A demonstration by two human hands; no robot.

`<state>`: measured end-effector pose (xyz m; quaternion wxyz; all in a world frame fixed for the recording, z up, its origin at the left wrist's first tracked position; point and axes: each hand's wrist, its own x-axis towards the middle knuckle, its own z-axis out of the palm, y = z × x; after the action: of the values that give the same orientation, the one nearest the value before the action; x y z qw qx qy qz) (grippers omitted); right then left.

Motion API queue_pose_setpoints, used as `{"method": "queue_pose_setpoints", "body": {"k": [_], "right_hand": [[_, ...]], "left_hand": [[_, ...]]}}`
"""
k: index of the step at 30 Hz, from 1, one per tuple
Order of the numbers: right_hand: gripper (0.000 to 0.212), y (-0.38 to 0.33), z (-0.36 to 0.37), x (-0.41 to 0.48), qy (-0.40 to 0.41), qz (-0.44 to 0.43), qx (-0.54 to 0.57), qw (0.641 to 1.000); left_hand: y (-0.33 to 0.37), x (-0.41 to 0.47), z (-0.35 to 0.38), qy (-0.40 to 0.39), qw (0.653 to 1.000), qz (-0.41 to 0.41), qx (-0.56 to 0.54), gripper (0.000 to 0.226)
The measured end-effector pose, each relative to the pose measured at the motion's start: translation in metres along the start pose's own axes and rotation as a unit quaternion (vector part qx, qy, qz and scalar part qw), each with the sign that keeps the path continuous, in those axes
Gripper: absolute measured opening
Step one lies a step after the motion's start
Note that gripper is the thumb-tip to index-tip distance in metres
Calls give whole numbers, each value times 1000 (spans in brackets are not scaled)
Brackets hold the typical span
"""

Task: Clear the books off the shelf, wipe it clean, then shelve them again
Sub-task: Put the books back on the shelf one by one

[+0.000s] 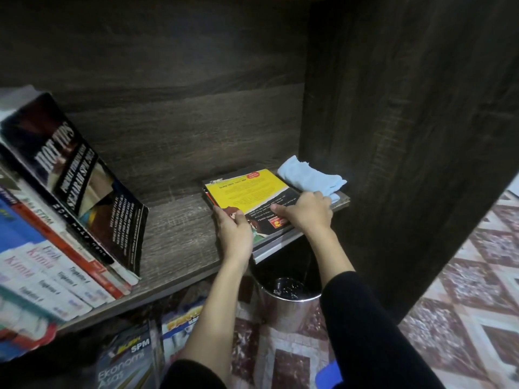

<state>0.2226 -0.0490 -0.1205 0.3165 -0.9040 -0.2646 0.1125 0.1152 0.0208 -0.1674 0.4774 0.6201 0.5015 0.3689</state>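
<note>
The left grip [233, 234] and right grip [306, 213] are clamping the yellow-covered book stack [247, 189] on the shelf [174, 228]. A blue cloth [311, 175] is lying just beside it.

On the shelf [179, 242], books [56, 220] lean at 9 o'clock; a stack [247, 192] lies at 3 o'clock, a cloth [311, 176] at its 1 o'clock.

Matt wood-grain shelf [179, 220], glossy paper book cover [247, 189], soft cloth [311, 176], shiny metal bin [289, 307].

Single head-worn wide-angle view, looking forward and down into a dark wooden shelf [179, 220] at close range; the shelf board fills the centre, with tiled floor [463, 290] at lower right.
</note>
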Motion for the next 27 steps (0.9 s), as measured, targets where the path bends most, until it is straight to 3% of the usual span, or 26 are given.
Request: {"method": "queue_pose_setpoints", "body": {"k": [7, 11, 14, 17, 21, 27], "right_hand": [[73, -8, -2, -8, 32, -16, -39, 999], [78, -7, -6, -4, -28, 40, 90, 995], [56, -6, -11, -2, -60, 70, 171, 981], [27, -7, -20, -7, -119, 97, 302, 941], [15, -11, -23, -14, -195, 97, 303, 928], [2, -20, -13, -22, -245, 93, 347, 901]], "left_hand": [[4, -1, -6, -12, 1000, -8, 0, 60], [8, 2, -11, -22, 999, -16, -36, 53], [11, 5, -22, -47, 994, -40, -87, 43], [14, 6, -38, -86, 986, -67, -123, 34], [18, 7, -53, -134, 975, -104, -141, 23], [20, 10, -66, -97, 973, -151, -142, 14]]}}
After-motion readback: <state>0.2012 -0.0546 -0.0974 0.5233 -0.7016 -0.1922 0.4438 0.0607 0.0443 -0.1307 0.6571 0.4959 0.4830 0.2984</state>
